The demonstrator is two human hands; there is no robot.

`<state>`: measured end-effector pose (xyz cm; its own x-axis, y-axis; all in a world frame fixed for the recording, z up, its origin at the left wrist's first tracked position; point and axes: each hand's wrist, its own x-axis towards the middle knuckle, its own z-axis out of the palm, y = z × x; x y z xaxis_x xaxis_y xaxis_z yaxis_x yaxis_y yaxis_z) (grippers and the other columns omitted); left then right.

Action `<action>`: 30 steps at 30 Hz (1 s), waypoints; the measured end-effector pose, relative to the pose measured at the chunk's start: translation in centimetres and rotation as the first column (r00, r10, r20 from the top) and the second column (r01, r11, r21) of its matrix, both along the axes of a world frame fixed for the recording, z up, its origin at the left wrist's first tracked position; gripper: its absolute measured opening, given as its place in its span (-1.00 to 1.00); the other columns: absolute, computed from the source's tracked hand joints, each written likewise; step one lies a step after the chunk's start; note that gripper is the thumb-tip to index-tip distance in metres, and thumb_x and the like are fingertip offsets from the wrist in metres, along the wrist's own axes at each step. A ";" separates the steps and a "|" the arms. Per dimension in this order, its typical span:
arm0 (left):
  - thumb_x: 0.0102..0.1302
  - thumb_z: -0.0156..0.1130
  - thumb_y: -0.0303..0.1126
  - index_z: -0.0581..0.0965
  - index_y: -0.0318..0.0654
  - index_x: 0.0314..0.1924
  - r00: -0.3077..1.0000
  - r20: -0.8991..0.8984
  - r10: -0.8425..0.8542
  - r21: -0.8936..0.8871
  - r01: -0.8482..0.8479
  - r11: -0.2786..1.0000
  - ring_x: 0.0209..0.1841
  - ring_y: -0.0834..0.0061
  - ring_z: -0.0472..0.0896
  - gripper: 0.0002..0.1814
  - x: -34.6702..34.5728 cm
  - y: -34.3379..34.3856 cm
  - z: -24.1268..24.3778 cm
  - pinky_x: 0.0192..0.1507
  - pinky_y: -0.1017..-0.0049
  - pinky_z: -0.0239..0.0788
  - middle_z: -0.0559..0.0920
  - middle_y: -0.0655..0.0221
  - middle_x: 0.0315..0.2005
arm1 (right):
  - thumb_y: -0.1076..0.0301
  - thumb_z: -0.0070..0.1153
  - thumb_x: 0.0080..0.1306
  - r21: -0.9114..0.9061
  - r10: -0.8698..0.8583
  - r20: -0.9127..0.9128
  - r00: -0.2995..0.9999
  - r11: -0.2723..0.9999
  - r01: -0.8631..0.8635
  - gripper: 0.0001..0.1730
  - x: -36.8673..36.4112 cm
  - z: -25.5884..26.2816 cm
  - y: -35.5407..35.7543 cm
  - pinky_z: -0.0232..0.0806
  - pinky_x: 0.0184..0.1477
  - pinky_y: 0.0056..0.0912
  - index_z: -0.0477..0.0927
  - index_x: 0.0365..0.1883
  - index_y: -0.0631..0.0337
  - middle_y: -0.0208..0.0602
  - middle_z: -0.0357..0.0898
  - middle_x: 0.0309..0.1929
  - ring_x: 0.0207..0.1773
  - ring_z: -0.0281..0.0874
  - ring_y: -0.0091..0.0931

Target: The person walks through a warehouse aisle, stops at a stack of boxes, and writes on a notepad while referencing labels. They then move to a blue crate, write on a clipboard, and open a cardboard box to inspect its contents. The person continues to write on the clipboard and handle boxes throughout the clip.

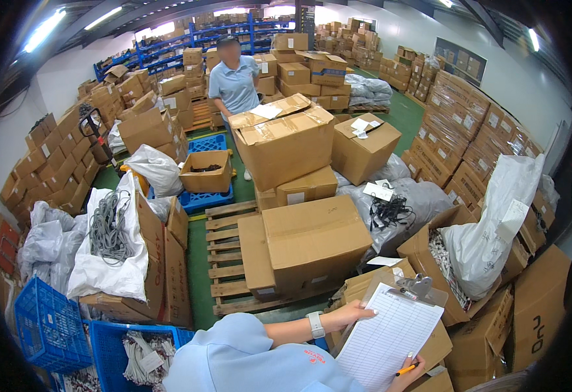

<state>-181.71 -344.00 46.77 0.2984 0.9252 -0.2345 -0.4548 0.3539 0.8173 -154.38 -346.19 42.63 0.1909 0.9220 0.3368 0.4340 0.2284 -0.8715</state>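
Note:
A clear clipboard (433,295) with a metal clip (415,283) lies tilted before me at the lower right. It bears a printed sheet with a ruled table (389,333), its rows mostly blank. My left hand (348,316), with a pale watch (316,325) on the wrist, grips the clipboard's left edge, thumb on top of the paper. Lower down, my right hand (410,371) holds an orange pen (406,369) at the sheet's lower right edge. Part of that hand is cut off by the frame's bottom.
Cardboard boxes (315,235) stand on a wooden pallet (227,259) ahead. Black cables (389,210) lie on grey bags to the right. At left are blue crates (51,323) and coiled grey cables (112,228). Another person (234,78) stands behind a tall box (286,142).

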 end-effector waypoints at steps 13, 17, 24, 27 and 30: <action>0.18 0.02 -0.28 0.40 -0.44 -0.08 1.000 -0.003 0.017 0.018 -0.017 1.000 -0.22 0.58 0.48 -0.61 -0.4 -0.3 0.2 -0.16 0.61 0.29 0.52 0.29 -0.23 | 0.57 0.07 0.05 -0.191 0.009 -0.052 0.999 0.982 -0.019 -0.69 0.3 0.9 -0.3 0.32 -0.29 -0.49 0.35 -0.20 0.23 -0.23 0.30 -0.39 -0.37 0.25 -0.50; 0.18 0.03 -0.27 0.41 -0.44 -0.09 1.000 0.006 0.008 0.024 -0.008 1.000 -0.24 0.58 0.48 -0.62 -0.3 -0.2 -0.2 -0.18 0.61 0.30 0.53 0.30 -0.24 | 0.45 -0.04 0.18 -0.180 0.054 -0.049 0.997 0.982 -0.062 -0.83 1.2 -1.2 0.5 0.06 -0.40 -0.64 0.27 -0.33 0.32 -0.47 0.12 -0.51 -0.45 0.06 -0.64; 0.18 0.03 -0.31 0.39 -0.44 -0.08 1.000 0.011 0.003 -0.003 -0.003 1.000 -0.19 0.57 0.46 -0.63 -0.3 -0.2 -0.9 -0.12 0.58 0.27 0.51 0.27 -0.20 | 0.48 0.02 0.13 -0.169 0.032 0.005 0.999 0.985 -0.030 -0.79 0.2 0.1 -0.1 0.06 -0.43 -0.67 0.30 -0.31 0.34 -0.50 0.14 -0.54 -0.48 0.07 -0.66; 0.18 0.02 -0.30 0.44 -0.44 -0.14 0.999 -0.001 0.039 0.021 -0.039 0.999 -0.26 0.61 0.47 -0.66 -0.2 -0.4 -1.0 -0.19 0.61 0.30 0.54 0.34 -0.27 | 0.50 0.02 0.13 -0.156 0.054 0.073 0.996 0.987 -0.042 -0.79 0.5 -0.3 -0.2 0.08 -0.43 -0.67 0.32 -0.29 0.36 -0.49 0.18 -0.56 -0.49 0.10 -0.66; 0.18 0.03 -0.30 0.45 -0.44 -0.15 0.998 0.002 0.056 0.034 -0.057 0.998 -0.27 0.61 0.47 -0.66 -0.1 -0.5 -0.7 -0.20 0.60 0.30 0.54 0.34 -0.28 | 0.52 0.00 0.13 -0.182 0.051 0.073 0.996 0.983 -0.037 -0.76 -0.3 0.6 -0.6 0.14 -0.38 -0.66 0.34 -0.23 0.38 -0.45 0.27 -0.53 -0.47 0.17 -0.64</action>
